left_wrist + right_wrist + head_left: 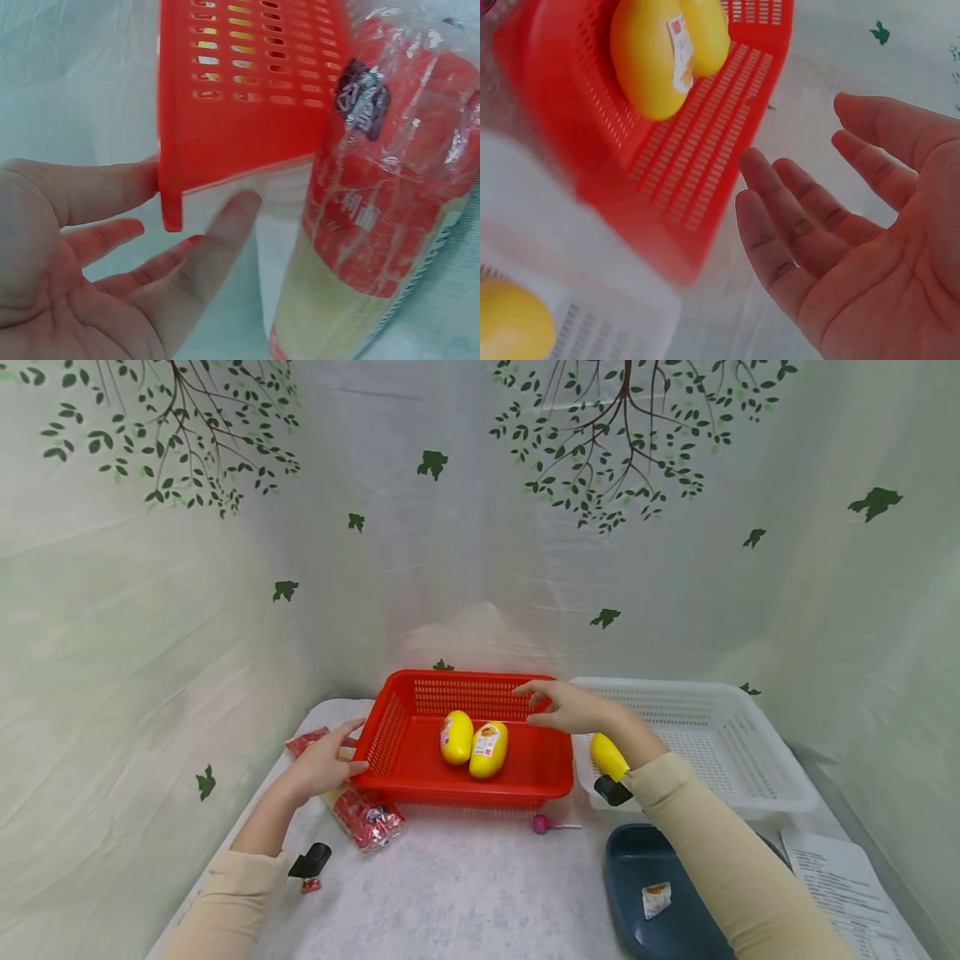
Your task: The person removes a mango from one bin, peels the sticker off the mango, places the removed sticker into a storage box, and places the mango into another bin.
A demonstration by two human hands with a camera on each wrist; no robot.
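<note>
A red plastic basket (465, 797) holds two yellow egg-shaped containers, a left one (456, 739) and a labelled right one (489, 750). My left hand (322, 767) is at the basket's left end, its fairly straight fingers touching the rim. In the left wrist view one fingertip (244, 202) meets the rim's lower edge. Beside that hand lies a red and pale plastic packet (375, 187), partly covered by it in the head view. My right hand (570, 706) hovers by the basket's back right corner, fingers (765, 225) spread and slightly bent, with nothing in them.
To the right stands a white basket (750, 727) with another yellow container (609, 756). A pink lollipop (542, 824) lies in front. Nearer are a dark blue tray (637, 935) bearing a small packet (656, 900), a printed sheet (847, 885) and a small red wrapper (311, 885).
</note>
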